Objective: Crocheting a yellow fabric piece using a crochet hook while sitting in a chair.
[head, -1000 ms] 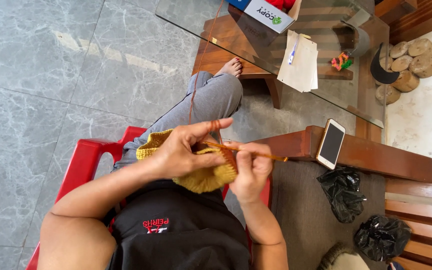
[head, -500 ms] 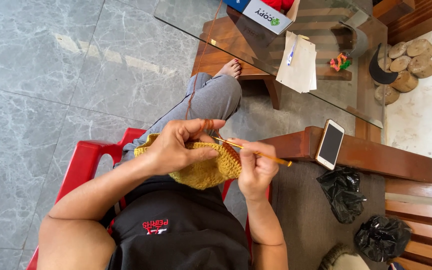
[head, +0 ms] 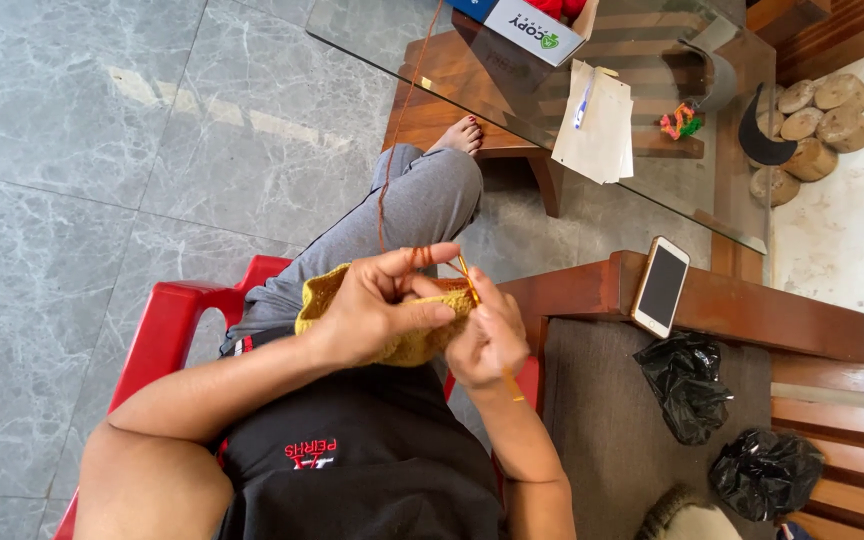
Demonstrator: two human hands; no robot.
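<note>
A: What is each hand doing?

B: The left hand [head: 377, 305] has its grip clamped on the top edge of a mustard-yellow crocheted piece [head: 407, 335], thumb pressed over the fabric and forefinger stretched out straight. A thin rust-brown yarn strand [head: 397, 130] loops over that forefinger and runs up past the knee.

A: And the other?

B: The right hand [head: 487, 335] has its fingers closed together around a slim orange crochet hook [head: 467, 280], whose tip pokes out above the knuckles, just beside the left forefinger; its tail shows below the wrist.

A: Where is the piece?

B: In the lap, between both hands, above the black shirt and against the grey trouser leg [head: 402, 215]. It looks soft and bumpy, with a curved edge.

A: What carries the person?

B: A glossy red plastic chair [head: 167, 320] on a grey marbled tile floor [head: 102, 150].

A: Anything nearby?

B: On the right a wooden bench arm [head: 752, 310] holds a smartphone [head: 660, 287] lying flat at its near edge. Two crumpled black plastic bags [head: 692, 385] sit on the bench seat. Further off, a glass-topped worktop [head: 672, 180] bears a stack of white papers [head: 597, 125] with a blue pen.
</note>
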